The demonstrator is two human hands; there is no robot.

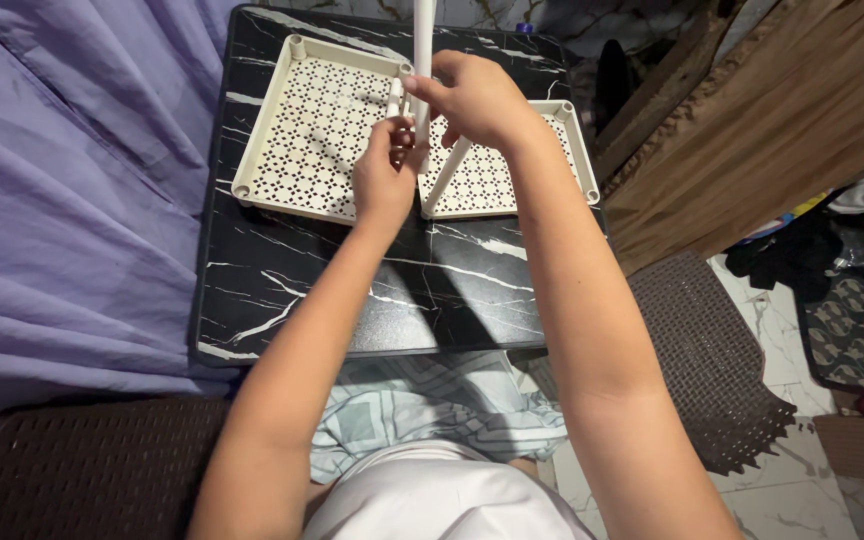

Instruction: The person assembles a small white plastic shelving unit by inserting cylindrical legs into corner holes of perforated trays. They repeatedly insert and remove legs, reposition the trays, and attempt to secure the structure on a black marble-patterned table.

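Two cream perforated plastic trays lie on a black marbled table (372, 300): the left tray (302, 130) and the right tray (542, 170), partly hidden by my hands. My right hand (477, 95) grips a long white tube (423, 40) that stands upright and runs out of the top of the view. My left hand (384, 175) pinches the tube's lower end, beside a short white tube (393, 98). Another white tube (447, 178) lies slanted on the right tray.
A purple curtain (72, 180) hangs along the left. Wooden boards (752, 120) lean at the right. A brown woven mat (702, 350) covers the floor beside the table, with clothes and bags (832, 260) at far right.
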